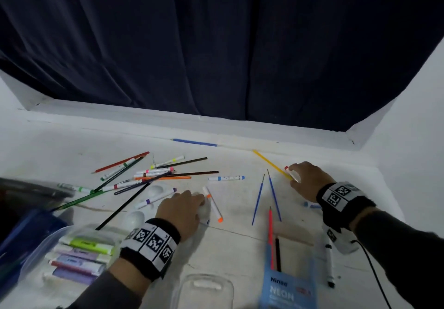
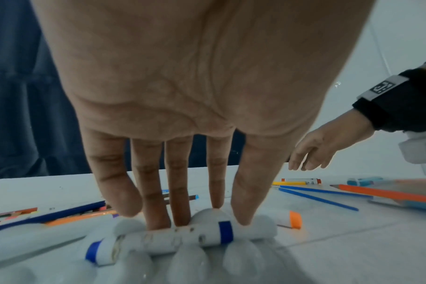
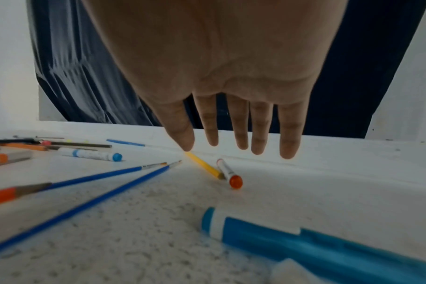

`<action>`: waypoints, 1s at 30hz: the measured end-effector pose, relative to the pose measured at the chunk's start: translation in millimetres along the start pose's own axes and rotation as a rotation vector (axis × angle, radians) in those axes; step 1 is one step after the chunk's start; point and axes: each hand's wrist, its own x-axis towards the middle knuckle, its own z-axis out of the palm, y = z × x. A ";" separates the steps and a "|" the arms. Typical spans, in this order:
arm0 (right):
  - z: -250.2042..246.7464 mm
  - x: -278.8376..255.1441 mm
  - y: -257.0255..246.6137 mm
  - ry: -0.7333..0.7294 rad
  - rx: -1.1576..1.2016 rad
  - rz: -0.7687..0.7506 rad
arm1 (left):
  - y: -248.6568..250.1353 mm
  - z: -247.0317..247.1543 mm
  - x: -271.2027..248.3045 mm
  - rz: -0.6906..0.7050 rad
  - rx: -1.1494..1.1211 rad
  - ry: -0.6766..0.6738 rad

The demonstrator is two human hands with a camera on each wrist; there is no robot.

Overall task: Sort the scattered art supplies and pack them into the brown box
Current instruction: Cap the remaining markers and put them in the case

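Note:
Pencils and markers (image 1: 149,174) lie scattered over the white table (image 1: 235,239). My left hand (image 1: 201,203) (image 2: 182,217) reaches down with straight fingers, and its fingertips (image 2: 243,217) touch a white paint palette (image 2: 255,228). A white marker with blue bands (image 2: 173,238) lies across that palette. An orange-capped marker (image 1: 212,204) lies just right of the hand. My right hand (image 1: 294,174) (image 3: 236,148) hovers with straight fingers over a yellow pencil (image 3: 203,166) and a red-capped marker (image 3: 229,173), holding nothing. No brown box is in view.
Two blue paintbrushes (image 1: 258,200) lie between my hands. A clear bag of highlighters (image 1: 81,255) sits at the near left. At the near edge are a blue neon pencil pack (image 1: 288,287) and a clear plastic case (image 1: 206,289). A dark curtain (image 1: 216,44) hangs behind the table.

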 end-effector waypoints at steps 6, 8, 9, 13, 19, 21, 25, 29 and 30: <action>21.4 20.4 -1.5 -0.086 -0.152 0.000 | -3.6 3.0 -3.0 0.037 -0.043 -0.004; 24.0 19.0 -6.3 -0.070 -0.182 0.014 | -4.4 0.8 -2.9 0.043 -0.035 -0.001; 24.2 18.1 -8.1 -0.060 -0.184 0.016 | -4.9 0.0 -2.5 0.048 -0.037 0.012; 21.2 10.8 -11.6 0.003 -0.108 0.001 | -5.3 -2.0 -1.5 0.099 0.005 0.076; 4.4 -23.4 -23.6 0.215 0.166 -0.097 | -6.8 -2.4 -1.1 0.155 0.130 0.048; -3.0 -45.7 -31.4 0.294 0.441 -0.089 | -7.0 -3.2 -2.7 0.160 0.120 0.041; -13.7 -104.8 -56.2 0.317 0.897 -0.074 | -8.2 -13.9 -20.8 0.212 -0.174 0.216; -8.2 -167.3 -83.6 0.151 1.252 -0.142 | -7.8 -24.8 -65.7 0.250 -0.756 0.417; -2.6 -181.1 -90.0 0.088 1.302 -0.156 | -5.7 -26.2 -79.7 0.239 -0.871 0.443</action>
